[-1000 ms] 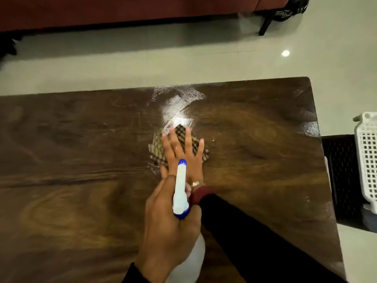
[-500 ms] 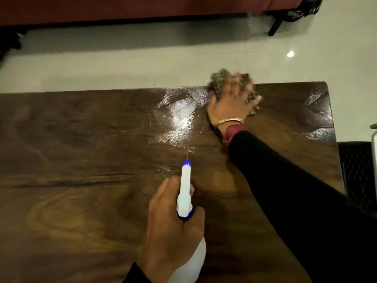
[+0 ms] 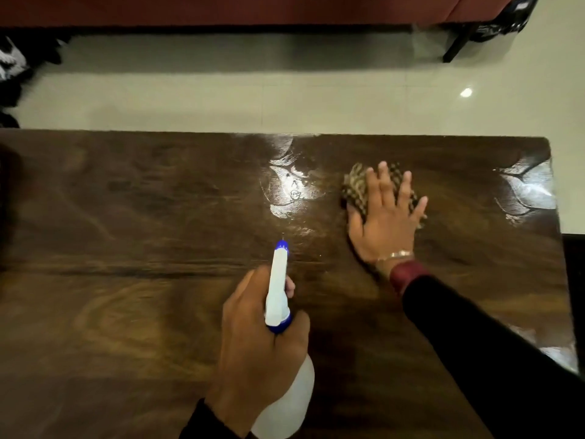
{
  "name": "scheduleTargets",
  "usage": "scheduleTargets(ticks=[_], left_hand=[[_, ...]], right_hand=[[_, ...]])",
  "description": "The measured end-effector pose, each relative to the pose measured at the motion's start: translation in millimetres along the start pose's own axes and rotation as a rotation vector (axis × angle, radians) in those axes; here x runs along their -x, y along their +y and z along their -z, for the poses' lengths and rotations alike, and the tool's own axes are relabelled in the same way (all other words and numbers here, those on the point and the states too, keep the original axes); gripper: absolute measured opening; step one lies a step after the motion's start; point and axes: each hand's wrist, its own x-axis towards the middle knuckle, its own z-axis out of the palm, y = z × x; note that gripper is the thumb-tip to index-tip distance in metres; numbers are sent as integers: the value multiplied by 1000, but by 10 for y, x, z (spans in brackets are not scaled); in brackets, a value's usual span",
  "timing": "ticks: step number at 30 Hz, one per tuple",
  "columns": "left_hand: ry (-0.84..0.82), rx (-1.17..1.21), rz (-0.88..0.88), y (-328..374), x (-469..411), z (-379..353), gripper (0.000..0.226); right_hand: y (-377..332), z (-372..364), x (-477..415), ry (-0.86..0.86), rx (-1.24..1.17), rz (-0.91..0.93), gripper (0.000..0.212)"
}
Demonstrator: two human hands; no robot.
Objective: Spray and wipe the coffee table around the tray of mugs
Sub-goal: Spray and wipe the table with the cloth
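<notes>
The dark wooden coffee table (image 3: 126, 312) fills most of the view. My left hand (image 3: 256, 350) grips a white spray bottle (image 3: 278, 293) with a blue nozzle that points toward the table's far edge. My right hand (image 3: 384, 223) lies flat with fingers spread on a checked brown cloth (image 3: 356, 188), pressing it onto the tabletop right of centre. A wet, shiny patch (image 3: 291, 188) sits just left of the cloth. No tray or mugs are in view.
Another shiny patch (image 3: 525, 191) marks the table's far right corner. Beyond the far edge lies pale tiled floor (image 3: 285, 99), then a red sofa (image 3: 253, 7). A dark chair leg (image 3: 456, 45) stands at top right, dark clutter (image 3: 12, 71) at top left.
My right hand swept the cloth from the table's middle out to the far edge, then back toward me and to the right. The left hand kept the spray bottle almost still.
</notes>
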Motion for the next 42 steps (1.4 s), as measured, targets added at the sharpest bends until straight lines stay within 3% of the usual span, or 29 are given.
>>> scheduleTargets(ticks=[3,6,7,10,15,18,21,24,26,32,35,37,39,42], left_hand=[[43,-27,5,-90,83,85,37],[52,-72,12,-133,137,187,64],[53,-61,23,-141,152,214,63],[35,-23,27,-206,200,292,30],[48,-50,18,-256,148,378,38],[55,-52,2,-295,149,456,33],[64,-89,-46,-263,210,507,62],[44,-76,-56,-331,346,566,66],[57,-47,-28,-402,430,630,61],[64,-84,-43,-484,583,779,42],[-7,-29,-26,-534,589,898,32],[-29,-44,-14,-559,589,947,34],[-39,-34,-15,-555,607,981,38],[-55,-45,-45,-562,731,1030,32]], right_hand=[[-344,117,-623,16,-9,-134,80],[-942,65,-947,-8,21,-78,78],[-1140,28,-958,-15,35,-25,79],[-1631,-179,-621,-42,63,173,82],[-1447,-444,378,-53,45,368,83],[-926,-368,407,-17,53,272,86],[-651,-169,-46,2,38,34,82],[-954,-56,-542,19,-5,-162,80],[-1333,-70,-693,4,6,-188,82],[-2196,-496,38,-42,60,211,86],[-2027,-654,812,-62,43,394,86],[-1668,-666,1099,-60,34,401,87],[-1249,-600,1103,-34,58,316,87],[-902,-416,675,-11,50,40,84]])
